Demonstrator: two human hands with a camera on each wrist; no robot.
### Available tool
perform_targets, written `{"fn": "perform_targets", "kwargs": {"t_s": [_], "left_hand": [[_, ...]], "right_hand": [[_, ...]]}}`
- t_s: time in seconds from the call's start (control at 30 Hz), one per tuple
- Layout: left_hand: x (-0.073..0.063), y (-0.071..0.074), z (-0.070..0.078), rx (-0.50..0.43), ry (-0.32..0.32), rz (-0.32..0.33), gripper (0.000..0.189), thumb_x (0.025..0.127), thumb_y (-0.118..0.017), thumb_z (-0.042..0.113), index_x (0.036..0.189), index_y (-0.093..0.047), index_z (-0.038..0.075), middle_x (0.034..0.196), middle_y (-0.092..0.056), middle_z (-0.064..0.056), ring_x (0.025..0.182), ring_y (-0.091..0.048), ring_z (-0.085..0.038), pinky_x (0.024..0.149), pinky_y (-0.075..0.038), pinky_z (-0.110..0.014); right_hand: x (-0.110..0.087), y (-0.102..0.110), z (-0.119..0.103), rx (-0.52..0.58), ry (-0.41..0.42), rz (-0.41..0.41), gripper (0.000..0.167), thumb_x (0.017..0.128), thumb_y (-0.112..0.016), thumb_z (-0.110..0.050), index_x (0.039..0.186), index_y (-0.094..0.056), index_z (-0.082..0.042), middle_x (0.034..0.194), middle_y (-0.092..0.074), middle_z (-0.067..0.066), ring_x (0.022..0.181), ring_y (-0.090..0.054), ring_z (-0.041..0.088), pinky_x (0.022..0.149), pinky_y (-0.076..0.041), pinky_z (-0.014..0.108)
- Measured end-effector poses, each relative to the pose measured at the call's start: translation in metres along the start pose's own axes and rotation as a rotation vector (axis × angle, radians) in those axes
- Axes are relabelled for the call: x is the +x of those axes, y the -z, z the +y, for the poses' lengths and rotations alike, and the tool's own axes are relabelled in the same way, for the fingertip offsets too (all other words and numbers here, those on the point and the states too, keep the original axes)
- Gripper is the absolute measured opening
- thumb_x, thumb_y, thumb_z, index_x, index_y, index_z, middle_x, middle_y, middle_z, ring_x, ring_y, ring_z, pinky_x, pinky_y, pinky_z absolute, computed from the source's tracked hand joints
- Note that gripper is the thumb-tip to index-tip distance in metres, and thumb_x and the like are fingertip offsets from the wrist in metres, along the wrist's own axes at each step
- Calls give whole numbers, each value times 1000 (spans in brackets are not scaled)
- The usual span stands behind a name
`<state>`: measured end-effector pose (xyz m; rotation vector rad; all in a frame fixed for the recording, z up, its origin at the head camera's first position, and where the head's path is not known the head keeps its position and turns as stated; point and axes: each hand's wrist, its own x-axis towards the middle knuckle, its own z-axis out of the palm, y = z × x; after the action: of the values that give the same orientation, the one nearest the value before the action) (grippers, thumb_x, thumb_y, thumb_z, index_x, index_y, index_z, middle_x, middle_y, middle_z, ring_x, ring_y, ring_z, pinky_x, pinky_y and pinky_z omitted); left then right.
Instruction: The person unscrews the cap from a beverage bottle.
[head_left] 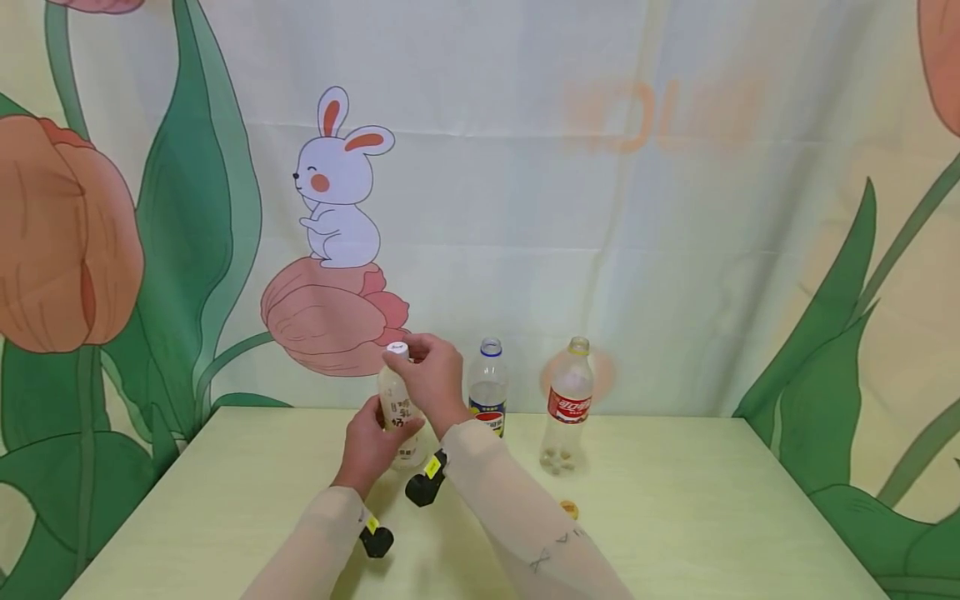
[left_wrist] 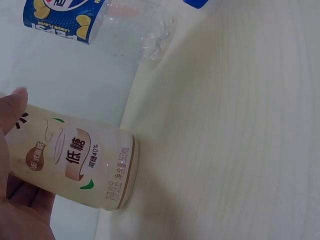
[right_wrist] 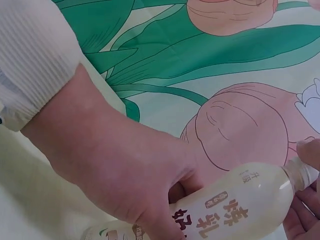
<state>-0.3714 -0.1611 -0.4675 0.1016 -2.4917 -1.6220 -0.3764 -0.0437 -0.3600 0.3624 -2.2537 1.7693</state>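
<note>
My left hand (head_left: 369, 446) grips the lower body of a pale, milky drink bottle (head_left: 393, 393), which stands upright at the left of the table. In the left wrist view the bottle's base (left_wrist: 122, 172) is at the tabletop, thumb and fingers around its side. At the top, my right hand (head_left: 435, 379) pinches the white cap (head_left: 397, 348) between thumb and fingers. The right wrist view has the left hand (right_wrist: 130, 170) across the bottle's body and the right hand (right_wrist: 307, 215) around its neck (right_wrist: 298, 173) at the frame edge.
A capless Pepsi bottle (head_left: 489, 392) stands just right of my right hand, partly behind the sleeve. Farther right is a capless clear bottle with a red label (head_left: 570, 406). A yellow-orange cap (head_left: 570, 508) lies beside the right forearm; a blue object (left_wrist: 196, 2) shows near the Pepsi bottle.
</note>
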Motion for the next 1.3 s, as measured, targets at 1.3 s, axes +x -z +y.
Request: {"fn": "perform_targets", "kwargs": {"t_s": [1.3], "left_hand": [[2, 1, -3, 8, -5, -8, 75, 86, -82, 43, 144, -48, 10, 144, -59, -16, 133, -57, -39, 113, -44, -60]], "right_hand": [[4, 2, 4, -68, -8, -13, 37, 91, -79, -32, 124, -74, -17, 107, -75, 0, 98, -68, 15, 91, -62, 35]]}}
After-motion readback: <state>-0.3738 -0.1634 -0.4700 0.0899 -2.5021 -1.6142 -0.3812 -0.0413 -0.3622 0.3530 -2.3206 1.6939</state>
